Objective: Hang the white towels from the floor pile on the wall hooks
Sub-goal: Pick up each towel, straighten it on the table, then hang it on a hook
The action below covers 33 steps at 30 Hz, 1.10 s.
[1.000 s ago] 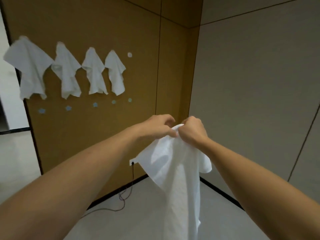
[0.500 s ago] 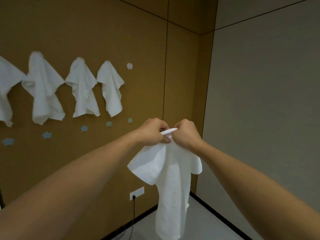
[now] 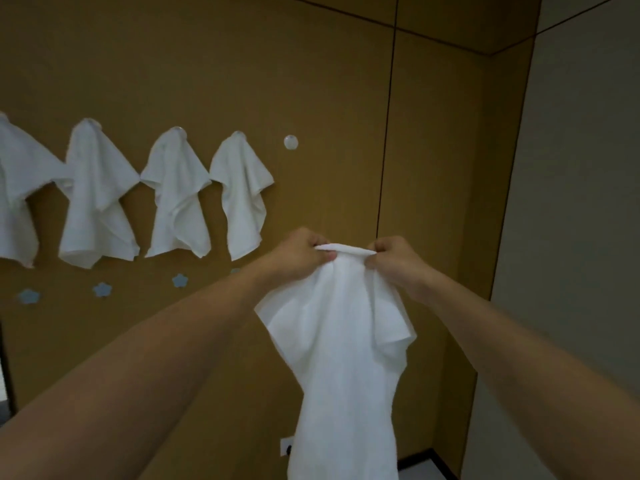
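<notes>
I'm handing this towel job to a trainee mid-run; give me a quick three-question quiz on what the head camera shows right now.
1. True or false: the left hand and right hand both pinch the top edge of the held towel.
2. How many hung towels are visible on the brown wall?
A. two
B. four
C. six
3. Fill in: the bare round white hook sits to the ____ of the hung towels as the camera sees it.

Key: 1 true; 2 B (the leftmost is cut by the frame edge); 3 right.
</notes>
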### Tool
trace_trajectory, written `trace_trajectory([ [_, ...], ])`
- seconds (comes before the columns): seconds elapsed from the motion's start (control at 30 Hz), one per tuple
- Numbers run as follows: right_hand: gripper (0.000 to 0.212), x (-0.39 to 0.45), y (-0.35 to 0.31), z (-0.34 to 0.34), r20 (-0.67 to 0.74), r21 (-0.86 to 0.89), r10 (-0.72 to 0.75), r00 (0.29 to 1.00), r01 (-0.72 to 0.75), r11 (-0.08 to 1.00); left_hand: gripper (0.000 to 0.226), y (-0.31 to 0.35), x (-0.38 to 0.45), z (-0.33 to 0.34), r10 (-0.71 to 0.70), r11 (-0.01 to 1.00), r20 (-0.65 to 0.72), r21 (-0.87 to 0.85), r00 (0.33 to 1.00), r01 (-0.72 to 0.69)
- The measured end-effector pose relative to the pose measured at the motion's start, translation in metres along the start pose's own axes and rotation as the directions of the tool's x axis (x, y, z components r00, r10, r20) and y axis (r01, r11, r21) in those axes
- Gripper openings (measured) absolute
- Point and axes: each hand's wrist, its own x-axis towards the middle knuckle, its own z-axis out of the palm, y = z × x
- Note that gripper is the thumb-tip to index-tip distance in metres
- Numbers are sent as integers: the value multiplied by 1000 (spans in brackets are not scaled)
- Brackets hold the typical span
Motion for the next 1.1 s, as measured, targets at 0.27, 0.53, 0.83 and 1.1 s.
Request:
trace_trajectory([
  [0.27, 20, 129, 51, 7, -58, 20, -52, 997, 53, 998, 23, -45, 105, 15, -70, 997, -31, 32, 997, 71],
  [0.53, 16, 278, 42, 39, -135, 197, -165, 977, 190, 962, 26, -106, 237, -10, 7, 1000, -187, -19, 982, -11],
  [0.83, 28, 458, -15, 68, -148, 239, -389, 909, 414, 878, 18, -155, 394, -93, 155, 985, -435, 135, 887, -106],
  [1.1, 34, 588, -85, 79, -369, 168, -491, 789, 577, 800, 18, -170, 497, -157, 196, 975, -724, 217, 661, -51],
])
